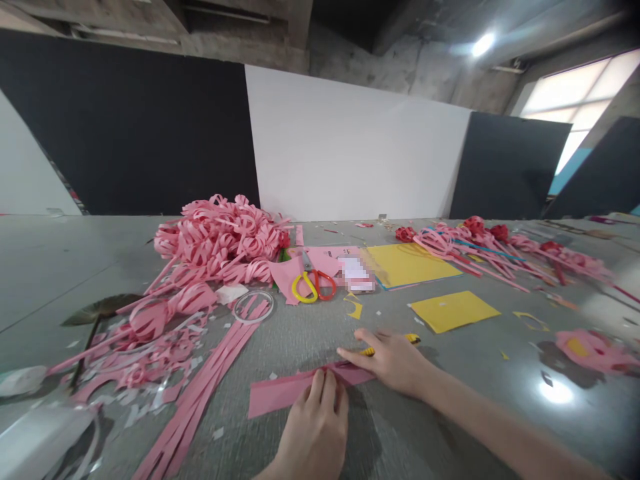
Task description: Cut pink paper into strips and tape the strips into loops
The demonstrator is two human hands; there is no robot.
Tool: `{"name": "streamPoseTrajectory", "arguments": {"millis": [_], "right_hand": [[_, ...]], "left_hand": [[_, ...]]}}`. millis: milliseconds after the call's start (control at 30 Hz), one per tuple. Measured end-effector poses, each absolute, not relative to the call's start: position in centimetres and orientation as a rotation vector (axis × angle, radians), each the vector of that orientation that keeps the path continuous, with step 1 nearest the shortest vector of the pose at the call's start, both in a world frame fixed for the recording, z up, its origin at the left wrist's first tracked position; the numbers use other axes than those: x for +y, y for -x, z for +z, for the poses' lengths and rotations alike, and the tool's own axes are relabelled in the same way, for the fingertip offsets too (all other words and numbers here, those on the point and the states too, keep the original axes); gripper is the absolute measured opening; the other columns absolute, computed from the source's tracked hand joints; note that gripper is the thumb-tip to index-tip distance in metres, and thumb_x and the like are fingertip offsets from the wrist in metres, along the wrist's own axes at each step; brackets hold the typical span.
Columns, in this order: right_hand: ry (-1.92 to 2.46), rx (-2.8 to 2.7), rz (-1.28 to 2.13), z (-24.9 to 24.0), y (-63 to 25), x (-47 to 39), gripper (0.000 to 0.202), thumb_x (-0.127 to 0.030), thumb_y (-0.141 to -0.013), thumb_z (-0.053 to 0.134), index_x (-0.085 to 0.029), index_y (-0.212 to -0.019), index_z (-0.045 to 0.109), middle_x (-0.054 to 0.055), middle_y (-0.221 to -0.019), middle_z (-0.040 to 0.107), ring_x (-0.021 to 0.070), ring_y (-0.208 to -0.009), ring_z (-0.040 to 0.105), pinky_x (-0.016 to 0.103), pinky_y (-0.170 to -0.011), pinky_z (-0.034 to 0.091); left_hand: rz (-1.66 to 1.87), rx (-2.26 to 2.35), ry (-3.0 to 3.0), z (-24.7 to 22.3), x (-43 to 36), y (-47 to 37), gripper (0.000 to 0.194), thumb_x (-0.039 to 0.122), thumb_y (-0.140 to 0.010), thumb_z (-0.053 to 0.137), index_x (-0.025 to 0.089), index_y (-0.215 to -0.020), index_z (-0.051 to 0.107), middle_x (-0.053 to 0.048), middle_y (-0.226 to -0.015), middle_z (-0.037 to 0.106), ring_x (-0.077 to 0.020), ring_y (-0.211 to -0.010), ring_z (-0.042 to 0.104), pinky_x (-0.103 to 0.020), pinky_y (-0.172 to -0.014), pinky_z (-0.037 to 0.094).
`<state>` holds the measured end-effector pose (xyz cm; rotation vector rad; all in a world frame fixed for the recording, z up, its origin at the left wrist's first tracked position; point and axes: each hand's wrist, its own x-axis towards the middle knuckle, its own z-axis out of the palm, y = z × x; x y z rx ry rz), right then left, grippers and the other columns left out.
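Note:
A folded strip of pink paper [280,393] lies on the grey table in front of me. My left hand [317,420] presses down on its middle, fingers bent and held together. At the strip's right part is my right hand [395,360], with a yellow utility knife [413,339] between thumb and fingers. The knife's end sticks out behind the hand, and its front lies near the paper's upper edge. Whether the blade is inside the fold, I cannot make out. Long pink paper strips [213,387] spread out to the left of my left hand.
Beyond my hands lie scissors [315,287], a phone [357,273], and yellow paper sheets [455,311]. A roll of clear tape [253,307] rests on the strips. A big heap of curled pink paper [220,240] stands back left; paper flowers [475,233] lie back right.

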<state>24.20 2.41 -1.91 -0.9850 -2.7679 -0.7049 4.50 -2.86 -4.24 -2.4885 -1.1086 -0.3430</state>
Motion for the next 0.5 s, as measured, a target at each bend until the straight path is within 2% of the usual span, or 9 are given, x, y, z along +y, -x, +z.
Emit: {"name": "streamPoseTrajectory", "arguments": {"millis": [333,500], "right_hand": [[0.926,-2.758,-0.745,-1.86,-24.12,2.25,0.039,-0.013,-0.084,0.038,-0.027,-0.120,0.044,0.012,-0.105,0.052,0.0161,-0.076,0.056,0.031,-0.068,0.044],[0.981,-2.766,-0.692,-1.88,-24.12,2.39,0.036,-0.017,-0.086,0.039,-0.031,-0.118,0.046,0.010,-0.102,0.051,0.0132,-0.065,0.054,0.028,-0.060,0.043]], "left_hand": [[-0.277,-1.089,2.517,-4.02,-3.01,-4.51,0.035,0.009,-0.069,0.046,0.009,-0.101,0.058,-0.017,-0.104,0.060,-0.0275,-0.097,0.055,-0.035,-0.074,0.051],[-0.261,-1.082,2.503,-4.01,-2.98,-4.49,0.036,0.007,-0.067,0.044,0.009,-0.101,0.058,-0.018,-0.105,0.059,-0.0272,-0.098,0.055,-0.033,-0.069,0.052]]}}
